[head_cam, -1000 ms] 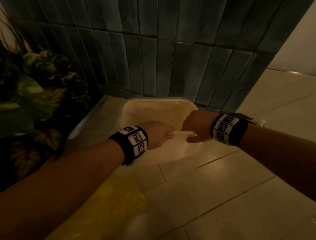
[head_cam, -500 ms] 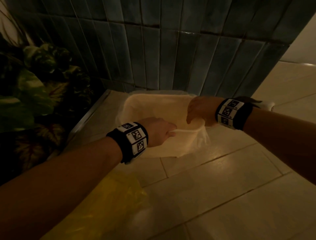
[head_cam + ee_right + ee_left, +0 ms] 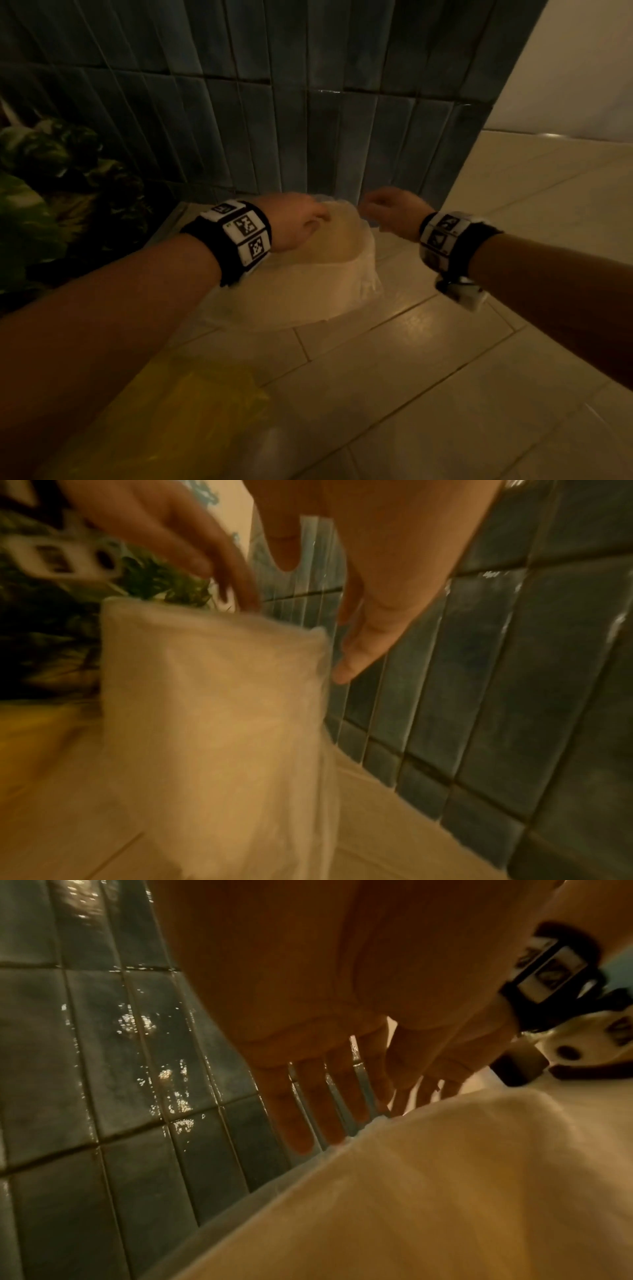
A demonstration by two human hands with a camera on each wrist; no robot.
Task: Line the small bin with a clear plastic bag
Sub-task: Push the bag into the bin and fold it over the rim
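Observation:
A small cream bin [image 3: 301,284] stands on the floor against the wall, with a clear plastic bag [image 3: 369,274] draped over its rim and hanging down the right side. My left hand [image 3: 298,219] reaches over the far rim; in the left wrist view its straight fingers [image 3: 325,1123] point down between the wall and the bagged bin [image 3: 445,1191]. My right hand [image 3: 387,205] hovers at the far right corner. Seen from the right wrist, its fingers [image 3: 359,642] hang extended beside the bag-covered bin [image 3: 212,710], holding nothing. The bin's inside is hidden.
A dark teal tiled wall [image 3: 308,102] rises directly behind the bin. Leafy plants [image 3: 51,192] crowd the left side. A yellow plastic bag [image 3: 191,411] lies on the floor under my left forearm. Beige floor tiles [image 3: 479,377] stretch to the right.
Both hands let go of the bag edge at the near rim and moved to the far rim by the wall. The bag now hangs over the near and right sides.

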